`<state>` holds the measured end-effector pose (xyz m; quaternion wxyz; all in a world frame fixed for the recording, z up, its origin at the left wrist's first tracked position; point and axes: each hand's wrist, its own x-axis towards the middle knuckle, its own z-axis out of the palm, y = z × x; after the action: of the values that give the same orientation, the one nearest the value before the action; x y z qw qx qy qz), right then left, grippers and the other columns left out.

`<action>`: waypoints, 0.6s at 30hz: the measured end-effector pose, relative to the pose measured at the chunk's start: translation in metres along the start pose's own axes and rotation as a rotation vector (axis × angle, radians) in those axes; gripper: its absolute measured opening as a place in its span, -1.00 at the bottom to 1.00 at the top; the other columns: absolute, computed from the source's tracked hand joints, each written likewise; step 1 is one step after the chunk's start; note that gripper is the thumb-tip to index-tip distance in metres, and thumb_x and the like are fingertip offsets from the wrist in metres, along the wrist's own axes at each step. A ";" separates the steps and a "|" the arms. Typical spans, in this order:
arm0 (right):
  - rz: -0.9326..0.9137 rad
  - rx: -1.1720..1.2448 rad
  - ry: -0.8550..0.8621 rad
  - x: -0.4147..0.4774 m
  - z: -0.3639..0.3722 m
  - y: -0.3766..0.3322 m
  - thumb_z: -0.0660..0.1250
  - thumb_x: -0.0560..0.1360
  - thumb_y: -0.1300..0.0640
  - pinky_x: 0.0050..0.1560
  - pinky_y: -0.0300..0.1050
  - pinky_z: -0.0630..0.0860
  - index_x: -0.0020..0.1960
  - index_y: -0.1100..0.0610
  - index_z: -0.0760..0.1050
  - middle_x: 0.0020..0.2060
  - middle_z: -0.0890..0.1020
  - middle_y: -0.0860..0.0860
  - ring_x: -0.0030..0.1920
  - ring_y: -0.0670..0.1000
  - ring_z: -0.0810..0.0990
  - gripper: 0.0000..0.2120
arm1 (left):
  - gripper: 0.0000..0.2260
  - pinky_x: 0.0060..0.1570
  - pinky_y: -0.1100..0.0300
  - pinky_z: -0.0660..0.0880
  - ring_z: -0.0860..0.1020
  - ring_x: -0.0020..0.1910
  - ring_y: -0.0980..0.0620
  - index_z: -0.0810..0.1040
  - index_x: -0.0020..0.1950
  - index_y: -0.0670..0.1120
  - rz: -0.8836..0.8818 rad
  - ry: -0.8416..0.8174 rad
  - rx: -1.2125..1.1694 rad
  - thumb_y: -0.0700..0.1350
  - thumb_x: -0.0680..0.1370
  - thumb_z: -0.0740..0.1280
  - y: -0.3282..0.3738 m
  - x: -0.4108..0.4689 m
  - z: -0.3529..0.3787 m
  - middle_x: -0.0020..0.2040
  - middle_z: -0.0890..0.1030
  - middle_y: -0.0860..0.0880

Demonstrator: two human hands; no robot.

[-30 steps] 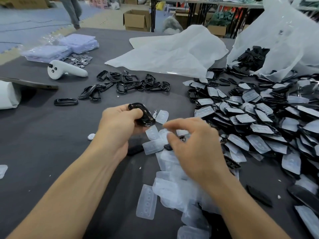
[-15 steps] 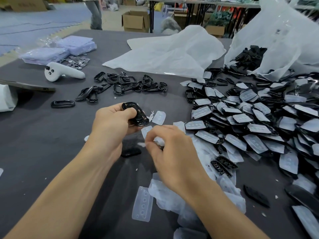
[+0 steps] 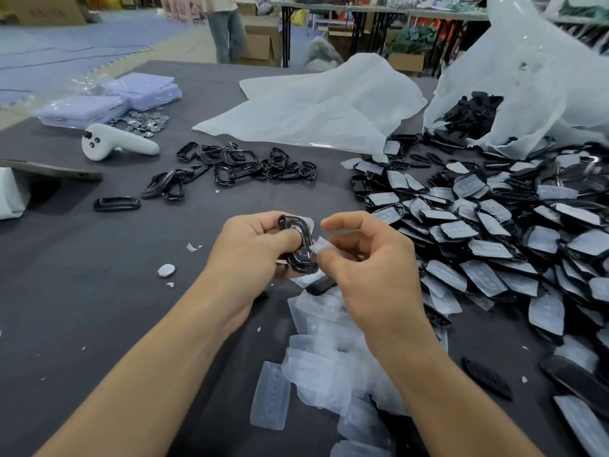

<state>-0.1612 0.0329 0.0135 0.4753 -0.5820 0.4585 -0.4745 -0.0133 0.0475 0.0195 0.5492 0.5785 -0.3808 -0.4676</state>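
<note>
So both hands are up over the middle of the grey surface (image 3: 82,291), close together. The left hand (image 3: 253,252) has its fingers and thumb curled round a glossy black frame (image 3: 298,242), which looks like a key-fob shell ring, and holds it just above the surface. Its long axis runs roughly away from the person, far end tipped a bit left. The right hand (image 3: 369,268) pinches a little translucent silicone button pad (image 3: 318,249) between thumb and forefinger, right against the frame's right edge near its closer end. They look like they're touching, though I can't tell if the pad is seated yet. My guess is the next move is pushing the pad leftward into the frame opening, so the pad's long side needs to line up with the frame's. The right hand does the travelling and the left just steadies. A pile of spare pads (image 3: 329,357) sits directly below the hands, a heap of finished shells (image 3: 494,242) lies off to the right, and loose empty frames (image 3: 237,166) lie further back. There's no readable writing or brand on anything.
</note>
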 end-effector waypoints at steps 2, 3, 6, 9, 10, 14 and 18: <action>0.023 0.047 -0.002 0.002 -0.001 0.000 0.50 0.42 0.40 -0.20 -0.21 0.62 -0.09 -0.04 0.71 -0.28 0.72 -0.05 -0.30 -0.10 0.65 -0.67 | -0.80 -0.42 0.29 0.54 0.64 -0.38 0.07 0.72 -0.04 -0.16 0.000 -0.011 0.010 -0.38 0.60 0.33 0.000 -0.001 0.001 -0.29 0.68 -0.05; 0.036 0.061 -0.010 0.003 -0.002 0.000 0.49 0.41 0.42 -0.20 -0.23 0.61 -0.12 -0.01 0.72 -0.30 0.72 -0.06 -0.31 -0.12 0.65 -0.68 | -0.80 -0.42 0.29 0.54 0.64 -0.38 0.07 0.71 -0.03 -0.18 0.001 -0.013 0.018 -0.39 0.60 0.33 0.000 -0.002 0.002 -0.29 0.68 -0.07; 0.079 0.094 -0.053 0.005 -0.005 -0.001 0.47 0.40 0.47 -0.21 -0.25 0.56 -0.25 0.05 0.72 -0.35 0.71 -0.02 -0.31 -0.11 0.62 -0.68 | -0.81 -0.41 0.28 0.56 0.65 -0.38 0.06 0.70 -0.04 -0.19 -0.003 -0.016 0.031 -0.40 0.59 0.33 0.000 -0.003 0.002 -0.28 0.68 -0.10; 0.089 0.173 -0.065 0.007 -0.007 -0.003 0.48 0.40 0.48 -0.22 -0.32 0.56 -0.30 0.08 0.71 -0.40 0.67 -0.04 -0.35 -0.14 0.59 -0.69 | -0.81 -0.41 0.29 0.56 0.65 -0.37 0.06 0.70 -0.03 -0.19 -0.005 -0.008 0.054 -0.39 0.60 0.33 0.000 -0.002 0.001 -0.27 0.70 -0.10; 0.081 0.199 -0.064 0.008 -0.007 -0.005 0.48 0.41 0.47 -0.26 -0.34 0.54 -0.29 0.11 0.70 -0.41 0.65 -0.06 -0.38 -0.16 0.56 -0.72 | -0.82 -0.40 0.28 0.56 0.66 -0.36 0.05 0.71 -0.02 -0.20 -0.006 -0.006 0.060 -0.39 0.60 0.33 0.000 -0.002 0.001 -0.26 0.71 -0.12; 0.061 0.233 -0.056 0.009 -0.009 -0.009 0.43 0.51 0.36 -0.36 -0.36 0.42 -0.26 0.13 0.70 -0.41 0.63 0.00 -0.44 -0.14 0.44 -0.77 | -0.81 -0.37 0.26 0.59 0.68 -0.31 0.02 0.71 -0.04 -0.19 -0.015 -0.004 0.062 -0.39 0.60 0.33 -0.001 -0.002 0.001 -0.13 0.74 -0.25; 0.074 0.217 -0.059 0.008 -0.010 -0.007 0.43 0.51 0.35 -0.38 -0.38 0.41 -0.28 0.12 0.70 -0.44 0.63 -0.02 -0.47 -0.17 0.46 -0.75 | -0.79 -0.35 0.21 0.60 0.66 -0.32 0.02 0.72 -0.09 -0.15 -0.006 -0.012 0.089 -0.37 0.60 0.34 -0.003 -0.002 0.002 -0.25 0.72 -0.14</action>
<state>-0.1694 0.0247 0.0221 0.5660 -0.5233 0.4116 -0.4862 -0.0157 0.0495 0.0173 0.5191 0.6007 -0.4030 -0.4553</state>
